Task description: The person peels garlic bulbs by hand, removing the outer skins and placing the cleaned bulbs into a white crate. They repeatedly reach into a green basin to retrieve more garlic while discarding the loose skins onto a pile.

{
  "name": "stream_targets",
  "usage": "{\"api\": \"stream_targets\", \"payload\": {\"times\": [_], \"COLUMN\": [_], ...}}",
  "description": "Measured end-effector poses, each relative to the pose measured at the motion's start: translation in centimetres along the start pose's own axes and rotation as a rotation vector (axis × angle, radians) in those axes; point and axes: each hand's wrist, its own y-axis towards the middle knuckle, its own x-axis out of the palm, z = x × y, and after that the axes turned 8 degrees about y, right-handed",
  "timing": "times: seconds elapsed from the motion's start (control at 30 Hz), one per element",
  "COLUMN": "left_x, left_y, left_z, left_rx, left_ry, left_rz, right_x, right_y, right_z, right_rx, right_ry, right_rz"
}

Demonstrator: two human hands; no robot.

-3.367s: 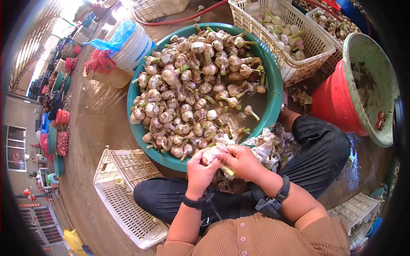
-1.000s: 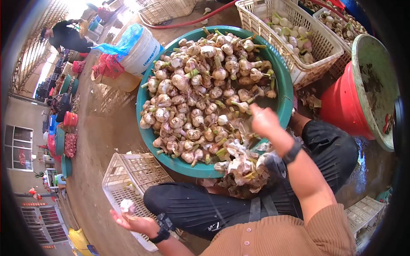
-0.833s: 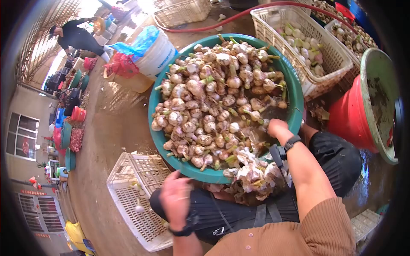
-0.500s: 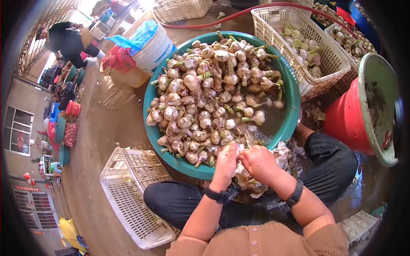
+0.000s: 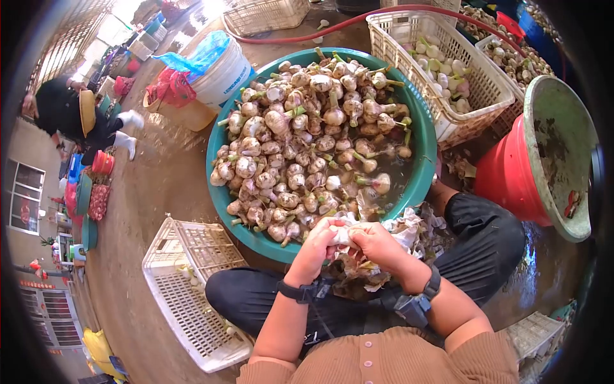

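A pale garlic bulb [image 5: 343,237] is held between my two hands over the near rim of a green tub [image 5: 427,160]. My left hand [image 5: 317,246] wraps round its left side. The fingers of my right hand [image 5: 377,243] pinch its right side. Muddy garlic bulbs [image 5: 281,144] are heaped in the tub, with brown water showing at the right. Peeled skins [image 5: 416,233] lie below and right of my hands, by my lap.
A white crate [image 5: 192,307] with a few bulbs stands at the left. Another crate [image 5: 473,115] holds cleaner garlic, beside a red bucket [image 5: 508,176] and a green basin [image 5: 556,160]. A red hose [image 5: 358,24] crosses behind. A person [image 5: 70,112] is at far left.
The person at far left has moved down and closer in view, with white boots now showing. My hands have parted slightly, and the bulb between them is now visible. The view has shifted a little.
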Motion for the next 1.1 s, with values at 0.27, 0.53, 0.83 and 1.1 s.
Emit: {"api": "stream_targets", "payload": {"times": [0.27, 0.53, 0.83, 1.1], "left_x": [1.6, 2.2, -0.2, -3.7], "left_y": [-2.3, -2.8, -2.0, -5.4], "left_z": [0.3, -1.3, -3.3, -1.1], "left_rx": [0.508, 0.851, 0.184, 0.249], "left_ry": [1.107, 1.351, -0.691, -1.096], "left_rz": [0.223, 0.347, 0.360, 0.387], "right_x": [0.5, 0.0, 0.0, -1.2], "right_y": [0.3, 0.8, -4.4, -5.0], "right_z": [1.0, 0.8, 0.6, -2.5], "right_rx": [-0.505, -0.119, -0.634, -0.270], "right_ry": [-0.637, 0.236, -0.424, -1.179], "right_rz": [0.408, 0.194, 0.119, -0.115]}}
